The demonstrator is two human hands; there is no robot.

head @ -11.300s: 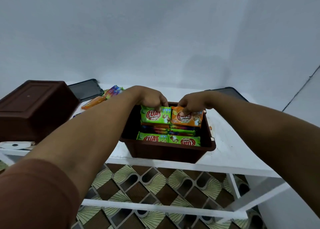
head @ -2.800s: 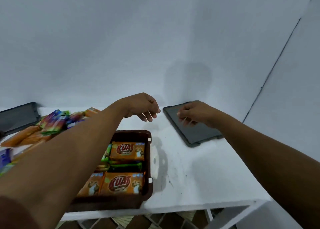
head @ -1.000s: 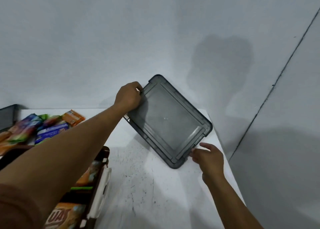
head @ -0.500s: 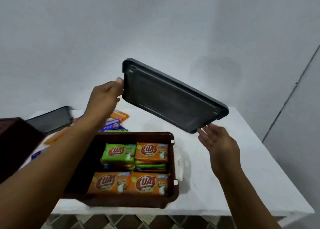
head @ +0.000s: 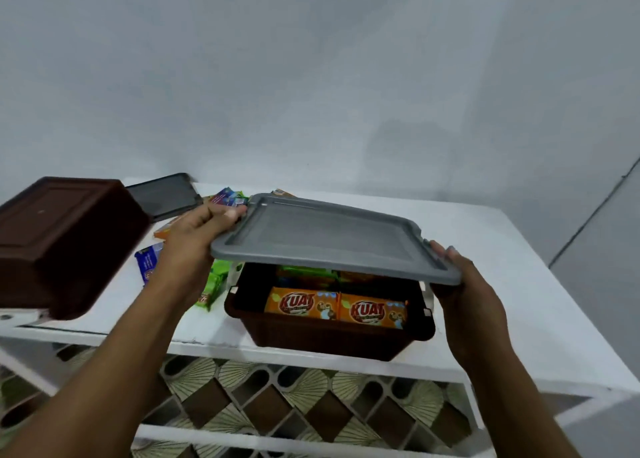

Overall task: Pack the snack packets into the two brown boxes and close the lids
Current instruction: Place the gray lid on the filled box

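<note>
A brown box (head: 329,336) stands near the table's front edge, filled with snack packets; two orange packets (head: 334,307) show at its near side. A grey lid (head: 325,239) hovers flat just above the box, its near edge a little lower on the right. My left hand (head: 204,225) grips the lid's left far corner. My right hand (head: 460,284) holds its right near corner, fingers along the edge. A second brown box (head: 62,236) lies upside down at the left. Loose packets (head: 214,281) lie between the two boxes.
A second dark lid (head: 162,194) lies flat at the back left of the white table (head: 519,284). More loose packets (head: 228,194) sit behind my left hand. A wall stands close behind the table. Patterned floor shows below the table's frame.
The lid, tilted up and held high half a second ago, has come down flat over the filled box. My right hand has closed on its right corner.
</note>
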